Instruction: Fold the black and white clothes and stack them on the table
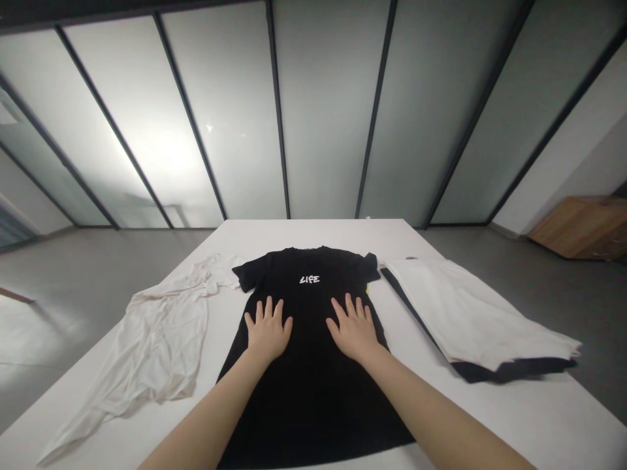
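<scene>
A black T-shirt (313, 378) lies spread out on the white table, its collar at the far side and white "LIFE" lettering across the chest. My left hand (267, 331) rests flat on the left part of the shirt, fingers spread. On the right part, my right hand (353, 329) lies the same way, palm down with its fingers apart. Neither hand grips the cloth. The shirt's right sleeve looks bunched at its end, and a bit of yellow shows beside the shirt just below it.
A crumpled white garment (164, 339) lies on the table's left side. To the right are stacked white clothes (470, 307) with dark cloth beneath, reaching the table edge. Beyond the white table (313, 228) stand frosted glass panels (323, 117). A wooden cabinet (582, 228) is at the far right.
</scene>
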Demonstrator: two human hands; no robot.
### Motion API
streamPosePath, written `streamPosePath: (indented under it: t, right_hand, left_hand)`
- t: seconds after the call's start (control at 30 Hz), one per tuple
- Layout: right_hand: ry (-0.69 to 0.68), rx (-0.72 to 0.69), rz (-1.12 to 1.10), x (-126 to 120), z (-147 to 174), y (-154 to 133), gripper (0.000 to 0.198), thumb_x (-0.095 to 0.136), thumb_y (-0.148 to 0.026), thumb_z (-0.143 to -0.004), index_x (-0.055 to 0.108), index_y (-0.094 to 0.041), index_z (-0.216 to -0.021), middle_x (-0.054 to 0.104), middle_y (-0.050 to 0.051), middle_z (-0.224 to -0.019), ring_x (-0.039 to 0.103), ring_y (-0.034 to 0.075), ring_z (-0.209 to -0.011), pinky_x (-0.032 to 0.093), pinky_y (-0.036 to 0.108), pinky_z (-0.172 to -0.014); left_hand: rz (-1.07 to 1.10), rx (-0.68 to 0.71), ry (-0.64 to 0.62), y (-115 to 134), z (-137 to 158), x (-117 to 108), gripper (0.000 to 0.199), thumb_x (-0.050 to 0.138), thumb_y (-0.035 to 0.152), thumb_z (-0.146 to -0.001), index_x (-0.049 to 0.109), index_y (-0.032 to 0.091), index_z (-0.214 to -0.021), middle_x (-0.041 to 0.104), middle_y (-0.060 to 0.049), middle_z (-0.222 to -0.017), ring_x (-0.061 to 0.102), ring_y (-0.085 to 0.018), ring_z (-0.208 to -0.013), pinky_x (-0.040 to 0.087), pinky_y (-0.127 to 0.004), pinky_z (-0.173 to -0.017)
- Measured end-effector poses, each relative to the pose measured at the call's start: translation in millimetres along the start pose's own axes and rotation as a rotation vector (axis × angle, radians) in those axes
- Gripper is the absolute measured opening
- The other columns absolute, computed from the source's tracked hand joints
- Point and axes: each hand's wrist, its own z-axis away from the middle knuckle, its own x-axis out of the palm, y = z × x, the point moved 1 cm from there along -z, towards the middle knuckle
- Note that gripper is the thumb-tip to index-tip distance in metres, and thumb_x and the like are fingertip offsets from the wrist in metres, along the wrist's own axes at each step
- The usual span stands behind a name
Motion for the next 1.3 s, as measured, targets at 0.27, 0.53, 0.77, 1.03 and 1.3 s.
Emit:
streamPosePath:
  t: [0.27,0.53,0.77,1.03,1.3]
  right_hand:
    - [-0.231,0.002,0.068,-47.3,34.3,-9.1,0.063,0.054,-0.057,-0.097,0.058,-0.02,-0.147,0.055,0.024,-0.149,0.054,0.048,-0.134,0.044,0.06,-0.104]
    - [0.027,0.017,-0.057,-53.6,-45.0,18.0,0.061,0.036,-0.046,-0.107,0.045,-0.012,-0.157,0.05,0.02,-0.157,0.051,0.03,-0.142,0.04,0.039,-0.113]
    - [0.021,0.071,0.037,-27.0,-91.0,37.5,0.066,0.041,-0.046,-0.106,0.04,-0.011,-0.162,0.03,0.022,-0.17,0.027,0.041,-0.157,0.02,0.051,-0.124]
    - [0.005,0.012,0.046,-18.6,-120.4,28.7,0.067,0.041,-0.053,-0.104,0.035,-0.026,-0.165,0.028,0.011,-0.174,0.024,0.036,-0.159,0.017,0.047,-0.126]
    - [0.092,0.382,0.056,-32.2,-123.2,52.1,0.076,0.028,-0.048,-0.108,0.029,0.006,-0.161,0.029,0.036,-0.165,0.029,0.045,-0.155,0.025,0.054,-0.121]
  left_hand:
    - [-0.136,0.023,-0.252,13.5,45.9,-37.5,0.068,0.046,0.062,-0.098,0.05,0.028,-0.157,0.046,-0.023,-0.161,0.047,-0.052,-0.141,0.047,-0.07,-0.097]
    - [0.079,-0.004,0.105,-22.3,-54.5,-52.7,0.051,0.04,0.045,-0.106,0.057,0.013,-0.142,0.066,-0.02,-0.136,0.062,-0.032,-0.127,0.045,-0.044,-0.11]
    - [0.076,-0.008,0.083,-35.7,-97.4,-7.7,0.051,0.046,0.04,-0.104,0.058,0.015,-0.147,0.052,-0.017,-0.158,0.044,-0.036,-0.149,0.035,-0.049,-0.121]
    - [0.031,-0.193,0.073,-62.5,-113.5,-4.5,0.062,0.041,0.047,-0.103,0.05,0.016,-0.156,0.041,-0.018,-0.166,0.036,-0.039,-0.154,0.032,-0.053,-0.123]
    - [0.023,-0.263,0.112,-63.2,-109.1,-1.2,0.063,0.041,0.046,-0.101,0.052,0.016,-0.155,0.044,-0.017,-0.165,0.038,-0.039,-0.153,0.032,-0.053,-0.123]
